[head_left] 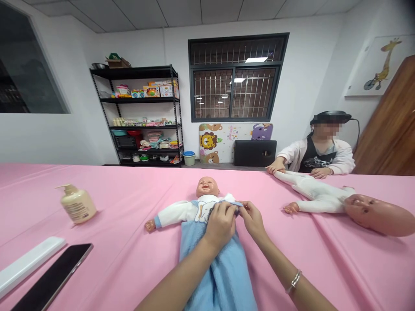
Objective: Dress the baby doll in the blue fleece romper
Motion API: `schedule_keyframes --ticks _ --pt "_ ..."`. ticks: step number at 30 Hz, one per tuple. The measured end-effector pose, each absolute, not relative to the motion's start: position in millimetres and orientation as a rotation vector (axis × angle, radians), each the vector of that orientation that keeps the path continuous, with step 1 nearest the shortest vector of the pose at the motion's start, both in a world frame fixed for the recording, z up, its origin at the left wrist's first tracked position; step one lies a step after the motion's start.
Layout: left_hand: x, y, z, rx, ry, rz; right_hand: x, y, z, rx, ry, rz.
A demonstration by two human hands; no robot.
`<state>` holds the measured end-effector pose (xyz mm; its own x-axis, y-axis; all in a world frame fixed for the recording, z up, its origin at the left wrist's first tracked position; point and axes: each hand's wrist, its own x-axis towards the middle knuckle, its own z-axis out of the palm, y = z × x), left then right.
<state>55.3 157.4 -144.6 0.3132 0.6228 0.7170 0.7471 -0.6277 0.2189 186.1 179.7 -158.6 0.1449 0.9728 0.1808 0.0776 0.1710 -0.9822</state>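
Observation:
A baby doll (207,187) lies face up on the pink tablecloth, its head away from me. It is dressed in blue overalls (193,242) with a dog picture on the bib, over a white long-sleeved top (177,212). My left hand (222,222) lies over the bib, its fingers closed at the upper right of the chest. Right beside it, my right hand (252,218) pinches a blue strap (236,203) of the overalls near the doll's shoulder. What exactly the left fingertips grip is hidden behind the hand.
On the left stand a pump bottle (78,204), a long white case (29,263) and a phone (53,276). Another doll in white (319,192) lies at the right, a co-worker's hand (275,166) on its foot. Behind the table are a shelf rack (142,100) and a bucket (189,158).

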Motion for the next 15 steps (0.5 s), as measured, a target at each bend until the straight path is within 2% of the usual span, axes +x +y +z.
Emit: schedule_keyframes --ticks 6,8,12,15 --pt "51.2 158.6 -139.1 -2.753 -1.259 -1.801 189.1 183.3 -162.2 -1.169 -0.954 1.093" --pt "51.3 158.1 -138.8 -2.8 -1.25 -1.895 188.1 182.7 -163.0 -1.17 -0.944 1.115" --pt "53.5 154.6 -142.5 -2.705 -1.152 -1.511 186.3 183.0 -166.0 -1.182 -0.923 1.211" --pt "54.9 153.3 -148.8 -2.491 -1.336 -1.181 187.0 184.6 -168.2 -1.161 -0.906 1.233"
